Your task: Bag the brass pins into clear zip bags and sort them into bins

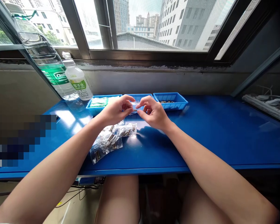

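My left hand and my right hand meet over the middle of the blue table, in front of the blue bins. Between their fingertips is a small clear plastic bag, pinched from both sides, with a small metal piece at its lower edge. Below my left hand lies a pile of clear bags holding small metal pins. The left bin holds green and white packets. Dark small screws or pins lie in the right bin. My hands partly hide the middle bin.
A large water bottle and a smaller white bottle stand at the back left of the table. A power strip with plugs sits at the far right. A window rises behind the bins.
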Motion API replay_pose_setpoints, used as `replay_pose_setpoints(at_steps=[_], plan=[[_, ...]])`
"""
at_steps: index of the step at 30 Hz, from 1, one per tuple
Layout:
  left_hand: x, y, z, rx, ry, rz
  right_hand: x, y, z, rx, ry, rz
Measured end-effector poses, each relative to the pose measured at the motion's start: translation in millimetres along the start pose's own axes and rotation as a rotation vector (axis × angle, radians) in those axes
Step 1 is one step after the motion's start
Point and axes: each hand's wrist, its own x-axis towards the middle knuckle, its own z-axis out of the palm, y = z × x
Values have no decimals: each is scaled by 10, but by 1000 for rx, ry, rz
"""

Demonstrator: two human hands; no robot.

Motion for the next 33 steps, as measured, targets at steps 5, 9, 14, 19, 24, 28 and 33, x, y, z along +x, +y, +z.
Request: replay_pose_setpoints(at_steps=[5, 9, 14, 19, 24, 28, 33], plan=[[-1, 3, 4, 39, -23, 28, 1, -29, -9, -82, -42, -8], [1, -6, -6, 62, 2, 4, 0, -28, -12, -85, 0, -13], [5, -37, -32, -36, -7, -38, 3, -35, -17, -74, 21, 15], [10, -72, -34, -83, 4, -26, 5, -28, -11, -65, -7, 5], [-6, -72, -45, -70, -35, -24, 2, -20, -18, -50, -39, -12], [-3, -66, -48, -40, -34, -28, 0, -27, -26, -59, -36, -11], [8, -84, -54, 28, -26, -23, -4, -6, -35, -78, -33, 10]])
